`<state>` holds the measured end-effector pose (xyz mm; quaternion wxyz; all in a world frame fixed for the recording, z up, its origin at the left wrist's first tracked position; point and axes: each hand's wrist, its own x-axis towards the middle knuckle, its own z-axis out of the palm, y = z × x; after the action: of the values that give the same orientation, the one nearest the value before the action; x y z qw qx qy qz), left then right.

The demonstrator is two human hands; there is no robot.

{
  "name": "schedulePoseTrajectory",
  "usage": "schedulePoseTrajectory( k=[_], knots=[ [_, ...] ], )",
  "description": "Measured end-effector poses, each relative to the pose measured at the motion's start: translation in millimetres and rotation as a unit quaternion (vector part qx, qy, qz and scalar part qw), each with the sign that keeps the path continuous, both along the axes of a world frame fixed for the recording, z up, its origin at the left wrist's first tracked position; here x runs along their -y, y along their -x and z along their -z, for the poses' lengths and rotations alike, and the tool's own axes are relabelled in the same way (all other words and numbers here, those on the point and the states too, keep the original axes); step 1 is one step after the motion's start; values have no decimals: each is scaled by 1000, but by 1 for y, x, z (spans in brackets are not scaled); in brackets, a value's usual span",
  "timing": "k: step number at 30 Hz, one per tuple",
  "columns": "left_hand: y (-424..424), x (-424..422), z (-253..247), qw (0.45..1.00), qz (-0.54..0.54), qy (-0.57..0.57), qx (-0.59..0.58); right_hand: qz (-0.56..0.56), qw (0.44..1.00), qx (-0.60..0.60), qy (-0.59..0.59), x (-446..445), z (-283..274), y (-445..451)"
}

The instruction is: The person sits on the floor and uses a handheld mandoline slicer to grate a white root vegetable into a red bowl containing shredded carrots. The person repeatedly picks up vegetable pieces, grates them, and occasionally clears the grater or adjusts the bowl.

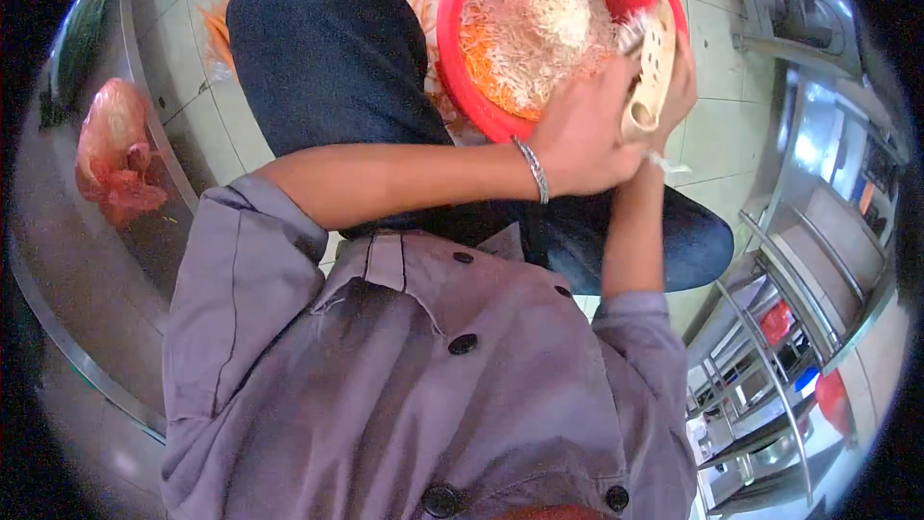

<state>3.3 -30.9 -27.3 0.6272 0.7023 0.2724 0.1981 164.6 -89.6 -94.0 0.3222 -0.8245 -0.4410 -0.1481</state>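
Observation:
A cream plastic hand grater [655,61] with holes along its body stands tilted over the right rim of a red plastic tub [473,119]. My right hand [682,83] grips it from behind, partly hidden by it. Against the grater's near side is my left hand [585,130], slightly blurred, with a metal bracelet at the wrist; its fingertips are partly hidden. White shreds [632,27] cling beside the grater. Inside the tub, pale shredded vegetable [530,22] lies heaped over orange shreds [482,68] that look like carrot.
Carrot-coloured pieces [216,32] and scraps lie on the tiled floor [216,112] around my knee. To the left, a tied reddish plastic bag [115,152] rests on a metal surface [119,260]. A grey plastic stool [790,14] and metal racks [765,347] stand on the right.

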Motion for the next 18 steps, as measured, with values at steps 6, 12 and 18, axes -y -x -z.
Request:
schedulePoseTrajectory(
  k=[6, 12, 18],
  knots=[
    [9, 17, -12, 999, 14, -20, 43, 15, 893, -424, -150, 0, -17, -16],
    [7, 19, -17, 998, 20, -10, 55, -34, 993, -108, 39, -2, 0, -39],
    [14, 10, -20, 1000, 17, 8, 6, 1, 968, -217, -128, -5, -1, 7]
  ],
)
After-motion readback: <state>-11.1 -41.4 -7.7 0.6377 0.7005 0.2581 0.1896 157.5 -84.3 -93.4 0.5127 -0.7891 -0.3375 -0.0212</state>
